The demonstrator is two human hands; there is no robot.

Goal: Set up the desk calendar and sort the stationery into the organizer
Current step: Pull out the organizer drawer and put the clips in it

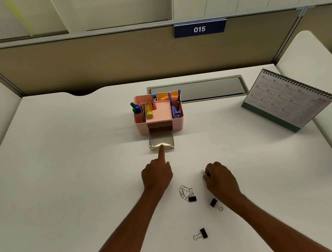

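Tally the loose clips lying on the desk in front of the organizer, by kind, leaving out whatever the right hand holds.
Black binder clips: 3
Paper clip cluster: 1; the number of wire clips in it cannot be told
Total: 4

The right hand (219,179) curls over a small metal clip (203,172), hiding most of it in its grip. Print on the desk calendar (287,98) near the worktop's far right corner is too small to read. Both forearms run off the bottom edge.
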